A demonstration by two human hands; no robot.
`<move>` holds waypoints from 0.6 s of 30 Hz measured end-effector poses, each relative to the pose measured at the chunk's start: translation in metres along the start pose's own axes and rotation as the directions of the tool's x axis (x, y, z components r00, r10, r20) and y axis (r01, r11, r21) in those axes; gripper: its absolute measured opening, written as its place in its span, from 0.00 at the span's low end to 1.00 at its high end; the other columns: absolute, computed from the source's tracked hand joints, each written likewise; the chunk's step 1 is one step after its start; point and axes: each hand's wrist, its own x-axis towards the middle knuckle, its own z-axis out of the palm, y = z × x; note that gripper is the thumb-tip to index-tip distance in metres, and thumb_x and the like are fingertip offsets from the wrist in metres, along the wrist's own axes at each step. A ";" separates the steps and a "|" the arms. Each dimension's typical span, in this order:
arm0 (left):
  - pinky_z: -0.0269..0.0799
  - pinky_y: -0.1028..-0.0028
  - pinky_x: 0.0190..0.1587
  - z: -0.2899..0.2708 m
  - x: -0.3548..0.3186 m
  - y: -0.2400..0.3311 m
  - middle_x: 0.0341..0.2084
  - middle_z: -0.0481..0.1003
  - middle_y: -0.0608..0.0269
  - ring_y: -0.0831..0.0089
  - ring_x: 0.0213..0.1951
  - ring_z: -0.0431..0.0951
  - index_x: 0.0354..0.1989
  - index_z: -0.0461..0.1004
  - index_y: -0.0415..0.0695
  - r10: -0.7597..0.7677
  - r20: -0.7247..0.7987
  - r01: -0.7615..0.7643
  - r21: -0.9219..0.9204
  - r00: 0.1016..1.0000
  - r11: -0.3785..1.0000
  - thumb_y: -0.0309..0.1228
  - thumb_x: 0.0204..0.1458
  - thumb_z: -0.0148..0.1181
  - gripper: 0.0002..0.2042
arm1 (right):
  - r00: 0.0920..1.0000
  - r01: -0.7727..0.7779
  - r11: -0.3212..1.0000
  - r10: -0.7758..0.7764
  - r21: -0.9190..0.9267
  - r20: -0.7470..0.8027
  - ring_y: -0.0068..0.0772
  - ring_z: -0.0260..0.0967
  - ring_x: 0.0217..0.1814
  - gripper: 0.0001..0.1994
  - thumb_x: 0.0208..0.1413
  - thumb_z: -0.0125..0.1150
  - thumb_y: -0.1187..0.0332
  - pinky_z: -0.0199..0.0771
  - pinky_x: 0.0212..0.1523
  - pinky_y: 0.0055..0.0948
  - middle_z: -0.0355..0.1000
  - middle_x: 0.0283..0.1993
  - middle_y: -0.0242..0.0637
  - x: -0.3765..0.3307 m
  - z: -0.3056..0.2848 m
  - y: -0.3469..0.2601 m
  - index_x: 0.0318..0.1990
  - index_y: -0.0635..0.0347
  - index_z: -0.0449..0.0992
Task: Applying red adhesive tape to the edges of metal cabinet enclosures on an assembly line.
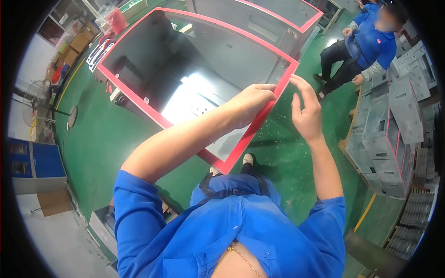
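Left-hand fingers (266, 90) pinch the red edge strip (259, 123) at the open grey cabinet (204, 60)'s near corner, right hand (306, 111) spread beside it (touching nothing) — seemingly mid-fitting the strip — pressing onward along the rim likely needs steady fingertip pressure.

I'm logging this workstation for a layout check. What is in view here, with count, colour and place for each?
Metal cabinet: one, grey with a red strip round its open edge, centre, lying open side up.
Second cabinet: one, grey with red edge, behind it at the top.
Stacked enclosures: count unclear, grey with some red edges, right side on a pallet.
Floor: green, with a yellow line at left and lower right.
Fan: one, dark, far left.
Cardboard boxes: a few, brown, upper left.
Blue cabinet: one, left edge.
Other person: one, blue shirt, top right.
Left hand: fingers pressing the red strip at the cabinet's near right edge.
Right hand: open, fingertips at the same corner.
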 end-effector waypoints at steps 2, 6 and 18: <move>0.66 0.78 0.45 -0.003 0.003 -0.005 0.45 0.67 0.51 0.75 0.43 0.70 0.55 0.58 0.31 0.021 0.022 -0.020 -0.030 1.000 0.999 0.22 0.50 0.43 0.21 | 0.997 0.078 0.995 -0.076 -0.067 0.029 0.43 0.63 0.53 0.18 0.44 0.46 0.83 0.63 0.52 0.35 0.67 0.49 0.42 0.003 0.003 0.000 0.46 0.64 0.68; 0.66 0.78 0.47 -0.008 0.007 -0.009 0.47 0.66 0.50 0.75 0.44 0.70 0.56 0.57 0.32 0.018 0.009 -0.018 0.012 1.000 1.000 0.23 0.51 0.43 0.22 | 0.971 0.228 0.946 -0.202 -0.231 0.132 0.41 0.61 0.57 0.22 0.41 0.48 0.83 0.59 0.55 0.37 0.66 0.51 0.42 0.004 0.005 -0.003 0.48 0.62 0.68; 0.60 0.74 0.53 -0.044 -0.041 0.011 0.52 0.66 0.54 0.69 0.50 0.68 0.55 0.60 0.34 0.418 -0.030 -0.341 0.525 0.908 0.780 0.31 0.54 0.47 0.21 | 0.960 0.254 0.933 -0.210 -0.256 0.187 0.42 0.59 0.59 0.25 0.38 0.48 0.82 0.56 0.58 0.38 0.64 0.54 0.44 -0.008 0.007 -0.017 0.51 0.65 0.67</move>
